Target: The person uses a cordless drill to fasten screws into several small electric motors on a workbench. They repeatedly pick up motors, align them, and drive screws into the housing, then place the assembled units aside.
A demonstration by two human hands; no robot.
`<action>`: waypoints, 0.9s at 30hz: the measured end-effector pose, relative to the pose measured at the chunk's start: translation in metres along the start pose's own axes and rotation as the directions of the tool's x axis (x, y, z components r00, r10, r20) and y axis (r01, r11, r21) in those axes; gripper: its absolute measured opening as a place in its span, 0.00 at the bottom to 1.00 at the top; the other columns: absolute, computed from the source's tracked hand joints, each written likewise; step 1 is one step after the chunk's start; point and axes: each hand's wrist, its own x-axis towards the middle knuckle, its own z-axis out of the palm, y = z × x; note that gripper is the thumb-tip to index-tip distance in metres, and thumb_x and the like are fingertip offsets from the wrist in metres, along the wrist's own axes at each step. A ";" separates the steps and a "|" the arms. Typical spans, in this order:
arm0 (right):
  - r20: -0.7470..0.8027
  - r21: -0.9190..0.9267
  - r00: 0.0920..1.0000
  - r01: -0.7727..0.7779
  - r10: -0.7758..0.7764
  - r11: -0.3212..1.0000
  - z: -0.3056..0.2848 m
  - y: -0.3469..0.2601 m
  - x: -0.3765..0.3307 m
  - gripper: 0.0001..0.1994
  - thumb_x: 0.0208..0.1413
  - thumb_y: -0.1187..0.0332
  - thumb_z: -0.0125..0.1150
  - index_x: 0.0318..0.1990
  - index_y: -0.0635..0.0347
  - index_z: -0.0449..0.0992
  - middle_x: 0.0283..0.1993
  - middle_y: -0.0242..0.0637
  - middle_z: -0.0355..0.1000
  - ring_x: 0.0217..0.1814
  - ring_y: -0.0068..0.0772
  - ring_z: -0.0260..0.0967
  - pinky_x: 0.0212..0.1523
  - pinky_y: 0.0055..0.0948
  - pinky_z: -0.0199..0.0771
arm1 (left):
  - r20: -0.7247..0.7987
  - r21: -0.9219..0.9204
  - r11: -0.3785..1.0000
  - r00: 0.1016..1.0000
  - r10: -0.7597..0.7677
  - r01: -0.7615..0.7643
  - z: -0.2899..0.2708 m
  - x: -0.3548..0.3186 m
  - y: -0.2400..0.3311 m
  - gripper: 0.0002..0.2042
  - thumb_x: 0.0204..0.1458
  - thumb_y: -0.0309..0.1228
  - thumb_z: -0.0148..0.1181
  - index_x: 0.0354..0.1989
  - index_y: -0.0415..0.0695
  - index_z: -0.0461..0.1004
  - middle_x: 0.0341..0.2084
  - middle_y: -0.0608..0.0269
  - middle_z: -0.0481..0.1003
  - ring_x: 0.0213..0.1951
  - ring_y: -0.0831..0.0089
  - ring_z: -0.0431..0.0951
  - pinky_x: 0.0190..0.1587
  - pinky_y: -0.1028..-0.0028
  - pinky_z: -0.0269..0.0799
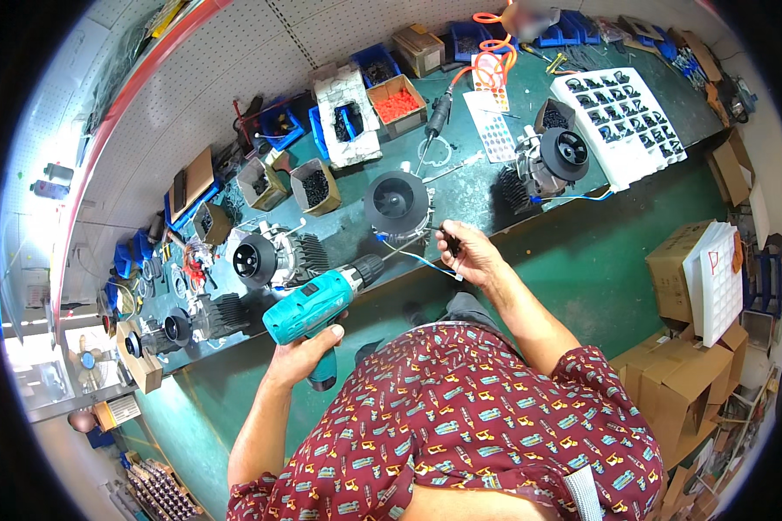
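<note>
My left hand [308,354] is wrapped round the grip of a teal cordless drill [308,306]. The drill's long bit slants up to the right, toward a blower unit [397,205] with a round black fan wheel at the bench's front edge. My right hand [473,254] is closed on a small black part [450,239], just right of that unit. What exactly the part is does not show. Blue and white wires [421,260] hang from the unit below my right fingers. Whether the bit touches the unit I cannot tell.
Other blower units stand on the bench, one left [265,256] and one right [554,161]. Behind are boxes of small black parts [315,187], a box of red pieces [398,104] and a hanging screwdriver [439,117] on an orange coiled hose. A white foam tray [619,161] lies right; cartons [682,382] stand beside me.
</note>
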 end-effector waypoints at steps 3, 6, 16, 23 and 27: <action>-0.060 -0.029 0.998 -0.004 0.002 1.000 0.005 0.001 -0.001 0.07 0.63 0.69 0.66 0.44 0.59 0.76 0.39 0.33 0.77 0.36 0.23 0.76 0.35 0.22 0.81 | 0.001 -0.017 1.000 1.000 0.011 -0.011 0.000 0.000 -0.001 0.20 0.56 0.28 0.69 0.57 0.45 0.76 0.46 0.64 0.81 0.38 0.78 0.78 0.40 0.73 0.78; -0.024 0.014 0.999 -0.022 0.023 1.000 0.004 0.004 0.002 0.07 0.64 0.71 0.64 0.47 0.61 0.76 0.40 0.34 0.78 0.38 0.24 0.77 0.37 0.22 0.83 | -0.006 0.002 1.000 1.000 -0.008 0.008 0.001 0.000 0.000 0.19 0.56 0.29 0.70 0.56 0.45 0.77 0.45 0.65 0.81 0.38 0.78 0.78 0.40 0.73 0.78; 0.108 0.092 0.992 -0.067 0.057 0.993 0.007 0.009 -0.001 0.09 0.66 0.71 0.61 0.50 0.62 0.76 0.43 0.34 0.78 0.41 0.23 0.78 0.40 0.21 0.83 | 0.006 -0.012 1.000 1.000 -0.004 0.004 0.006 0.001 -0.005 0.19 0.56 0.30 0.71 0.56 0.44 0.77 0.44 0.65 0.80 0.37 0.79 0.77 0.40 0.74 0.77; 0.062 0.136 0.995 -0.084 0.076 0.987 0.006 0.012 0.000 0.08 0.66 0.69 0.63 0.47 0.63 0.77 0.43 0.35 0.78 0.42 0.26 0.78 0.39 0.21 0.82 | 0.001 -0.014 0.999 1.000 -0.030 0.030 0.007 0.001 -0.001 0.19 0.56 0.29 0.71 0.56 0.44 0.76 0.44 0.65 0.80 0.37 0.79 0.77 0.41 0.73 0.77; 0.054 0.227 0.992 -0.127 0.118 0.966 0.003 0.015 0.003 0.08 0.65 0.68 0.64 0.44 0.64 0.78 0.43 0.36 0.78 0.42 0.27 0.78 0.38 0.21 0.83 | 0.004 -0.020 0.999 1.000 -0.029 0.029 0.006 0.000 -0.004 0.19 0.56 0.28 0.70 0.57 0.44 0.76 0.45 0.66 0.80 0.39 0.78 0.77 0.42 0.73 0.77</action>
